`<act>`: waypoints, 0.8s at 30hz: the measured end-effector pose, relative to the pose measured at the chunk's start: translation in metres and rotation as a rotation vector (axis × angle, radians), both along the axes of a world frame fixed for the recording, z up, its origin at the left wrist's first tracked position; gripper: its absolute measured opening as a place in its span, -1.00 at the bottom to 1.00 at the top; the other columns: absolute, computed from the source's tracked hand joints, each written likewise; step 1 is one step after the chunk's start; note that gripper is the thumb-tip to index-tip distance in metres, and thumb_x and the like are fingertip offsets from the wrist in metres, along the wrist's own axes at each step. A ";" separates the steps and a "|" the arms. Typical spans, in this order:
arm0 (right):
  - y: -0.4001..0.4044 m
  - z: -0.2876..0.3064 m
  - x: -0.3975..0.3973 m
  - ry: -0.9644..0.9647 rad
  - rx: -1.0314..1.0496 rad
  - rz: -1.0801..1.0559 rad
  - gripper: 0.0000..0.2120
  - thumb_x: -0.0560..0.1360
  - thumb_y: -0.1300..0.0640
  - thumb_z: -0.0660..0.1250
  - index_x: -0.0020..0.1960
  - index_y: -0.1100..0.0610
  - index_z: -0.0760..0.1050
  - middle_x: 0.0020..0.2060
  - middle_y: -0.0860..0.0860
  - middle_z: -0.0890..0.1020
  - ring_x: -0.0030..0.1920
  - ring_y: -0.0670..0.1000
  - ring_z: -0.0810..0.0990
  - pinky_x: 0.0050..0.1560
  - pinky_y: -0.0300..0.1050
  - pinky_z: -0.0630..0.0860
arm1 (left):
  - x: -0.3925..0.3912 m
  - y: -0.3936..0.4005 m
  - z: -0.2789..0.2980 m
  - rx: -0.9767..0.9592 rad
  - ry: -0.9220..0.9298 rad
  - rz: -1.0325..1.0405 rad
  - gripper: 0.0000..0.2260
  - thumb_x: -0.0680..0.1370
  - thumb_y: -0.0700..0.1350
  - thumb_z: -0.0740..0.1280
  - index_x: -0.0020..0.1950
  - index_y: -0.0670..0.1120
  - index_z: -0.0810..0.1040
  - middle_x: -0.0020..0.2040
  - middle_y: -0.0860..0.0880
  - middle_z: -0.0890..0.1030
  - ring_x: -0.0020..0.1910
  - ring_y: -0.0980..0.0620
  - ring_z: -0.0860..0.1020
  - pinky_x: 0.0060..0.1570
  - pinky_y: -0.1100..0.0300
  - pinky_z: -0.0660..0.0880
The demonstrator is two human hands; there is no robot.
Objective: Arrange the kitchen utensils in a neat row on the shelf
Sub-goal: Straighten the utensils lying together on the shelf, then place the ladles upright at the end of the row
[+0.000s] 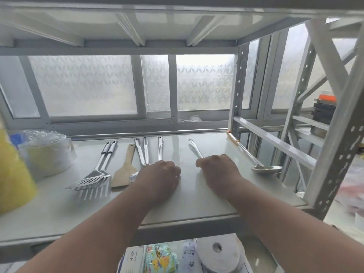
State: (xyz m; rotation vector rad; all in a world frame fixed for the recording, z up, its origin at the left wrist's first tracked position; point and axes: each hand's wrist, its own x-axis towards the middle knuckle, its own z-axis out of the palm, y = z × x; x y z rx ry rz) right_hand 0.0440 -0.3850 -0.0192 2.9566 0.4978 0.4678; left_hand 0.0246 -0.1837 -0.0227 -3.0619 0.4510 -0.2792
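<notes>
The shelf (197,203) is pale grey-white and glossy. On it, the two slotted spatulas (96,174) are shiny silver, and just right of them the wooden spatula (125,172) is light tan. The ladle (264,168) at the shelf's right edge is silver too. At the shelf's left end, a yellow object (13,174) shows blurred. Behind the shelf, the window panes (82,83) are frosted white with a repeating petal pattern. On the lower level, a packet (160,259) is green with yellow print.

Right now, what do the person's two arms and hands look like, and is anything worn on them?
Both forearms are bare: no sleeves, watch or gloves show. The left hand has what looks like a thin ring on one finger, seen as a small bright glint. The right hand shows nothing worn.
</notes>
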 end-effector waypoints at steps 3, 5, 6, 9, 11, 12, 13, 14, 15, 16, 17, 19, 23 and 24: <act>0.028 -0.001 -0.005 0.014 0.046 0.056 -0.62 0.48 0.36 0.13 0.14 0.02 0.53 -0.02 0.05 0.69 0.00 0.20 0.65 -0.04 -0.04 0.29 | -0.001 0.002 0.002 0.049 0.020 0.033 -0.72 0.73 0.05 0.08 0.21 0.06 0.58 0.24 0.04 0.57 0.33 -0.04 0.52 0.20 -0.10 0.52; 0.036 0.001 -0.007 0.018 0.105 0.089 -0.73 0.51 0.31 0.18 0.08 0.02 0.51 -0.05 0.05 0.69 -0.01 0.19 0.64 -0.05 -0.07 0.27 | -0.001 0.003 0.003 0.053 0.026 0.047 -0.71 0.72 0.06 0.09 0.23 0.07 0.59 0.25 0.05 0.57 0.34 -0.02 0.52 0.22 -0.11 0.52; 0.035 0.001 -0.009 0.002 0.143 0.125 -0.82 0.55 0.22 0.22 0.07 0.02 0.52 -0.04 0.03 0.70 0.03 0.17 0.65 -0.04 -0.06 0.32 | -0.002 0.003 0.004 0.053 0.031 0.052 -0.70 0.71 0.09 0.10 0.22 0.08 0.60 0.24 0.05 0.58 0.34 -0.01 0.53 0.21 -0.09 0.52; 0.009 0.010 -0.017 -0.008 0.201 0.190 -0.64 0.53 -0.15 0.25 0.22 0.00 0.58 0.07 -0.04 0.71 0.17 0.10 0.61 0.25 0.02 0.44 | -0.003 0.003 0.006 0.050 0.041 0.051 -0.63 0.65 0.22 0.11 0.24 0.10 0.60 0.23 0.07 0.60 0.30 -0.02 0.56 0.19 -0.06 0.53; -0.025 0.024 -0.022 -0.016 0.195 0.107 -0.52 0.46 -0.20 0.21 0.26 0.01 0.57 0.15 -0.04 0.70 0.24 0.10 0.59 0.33 0.05 0.43 | -0.006 -0.001 0.008 0.053 0.005 0.032 -0.58 0.62 0.28 0.10 0.29 0.10 0.57 0.23 0.07 0.61 0.28 -0.03 0.57 0.17 -0.05 0.52; -0.045 0.033 -0.024 -0.028 0.148 0.019 -0.52 0.44 -0.18 0.22 0.26 0.01 0.57 0.16 -0.03 0.69 0.24 0.11 0.58 0.33 0.07 0.45 | -0.007 -0.005 0.009 0.058 -0.033 0.021 -0.57 0.61 0.29 0.11 0.27 0.08 0.56 0.21 0.05 0.62 0.26 -0.05 0.58 0.12 -0.03 0.50; -0.064 0.041 -0.026 -0.031 0.070 -0.085 -0.56 0.43 -0.14 0.24 0.24 0.01 0.55 0.15 0.00 0.67 0.23 0.13 0.58 0.30 0.08 0.46 | -0.008 -0.011 0.010 0.046 -0.081 0.010 -0.59 0.60 0.28 0.12 0.21 0.05 0.54 0.16 0.03 0.63 0.21 -0.08 0.60 0.04 -0.02 0.46; -0.079 0.048 -0.029 -0.010 -0.023 -0.179 -0.59 0.42 -0.10 0.25 0.22 0.01 0.52 0.13 0.01 0.64 0.21 0.14 0.57 0.26 0.09 0.47 | -0.009 -0.019 0.012 0.012 -0.126 0.001 -0.63 0.59 0.27 0.14 0.13 0.03 0.50 0.10 0.00 0.64 0.14 -0.11 0.61 -0.03 -0.01 0.40; -0.090 0.051 -0.032 0.026 -0.111 -0.252 -0.63 0.43 -0.06 0.26 0.21 0.00 0.49 0.12 0.02 0.62 0.21 0.15 0.55 0.24 0.10 0.46 | -0.009 -0.027 0.013 -0.030 -0.161 -0.010 -0.68 0.56 0.25 0.15 0.05 0.03 0.46 0.05 -0.02 0.65 0.08 -0.14 0.62 -0.07 0.00 0.36; -0.097 0.051 -0.034 0.068 -0.173 -0.297 -0.65 0.44 -0.01 0.26 0.21 -0.01 0.47 0.12 0.02 0.61 0.21 0.15 0.54 0.22 0.11 0.43 | -0.009 -0.036 0.015 -0.062 -0.181 -0.030 -0.71 0.54 0.23 0.17 0.00 0.03 0.41 0.01 -0.03 0.65 0.04 -0.15 0.62 -0.09 0.01 0.36; -0.101 0.048 -0.036 0.102 -0.209 -0.325 -0.67 0.45 0.05 0.25 0.22 -0.02 0.46 0.12 0.01 0.61 0.20 0.15 0.55 0.20 0.10 0.42 | -0.008 -0.044 0.015 -0.081 -0.184 -0.063 -0.75 0.53 0.19 0.18 -0.02 0.02 0.39 0.00 -0.02 0.64 0.03 -0.15 0.61 -0.09 0.02 0.39; -0.103 0.038 -0.040 0.142 -0.225 -0.366 -0.65 0.49 0.17 0.22 0.26 -0.02 0.46 0.12 0.01 0.62 0.17 0.14 0.59 0.09 0.07 0.38 | -0.004 -0.059 0.013 -0.081 -0.136 -0.146 -0.79 0.56 0.12 0.18 0.06 0.02 0.45 0.07 0.01 0.65 0.11 -0.14 0.61 0.00 0.01 0.49; -0.105 0.021 -0.045 0.100 -0.195 -0.412 -0.60 0.52 0.32 0.16 0.24 -0.02 0.53 0.08 0.00 0.66 0.11 0.12 0.67 -0.04 -0.01 0.31 | 0.004 -0.066 0.006 -0.017 -0.038 -0.183 -0.73 0.71 0.05 0.15 0.34 0.12 0.54 0.25 0.05 0.64 0.23 -0.15 0.62 0.19 -0.05 0.56; -0.105 0.018 -0.046 0.078 -0.177 -0.407 -0.59 0.51 0.33 0.15 0.22 -0.02 0.54 0.04 0.00 0.67 0.09 0.13 0.68 -0.05 -0.02 0.33 | 0.007 -0.063 0.005 0.002 -0.049 -0.176 -0.75 0.71 0.00 0.15 0.31 0.12 0.55 0.22 0.04 0.65 0.19 -0.16 0.63 0.17 -0.05 0.57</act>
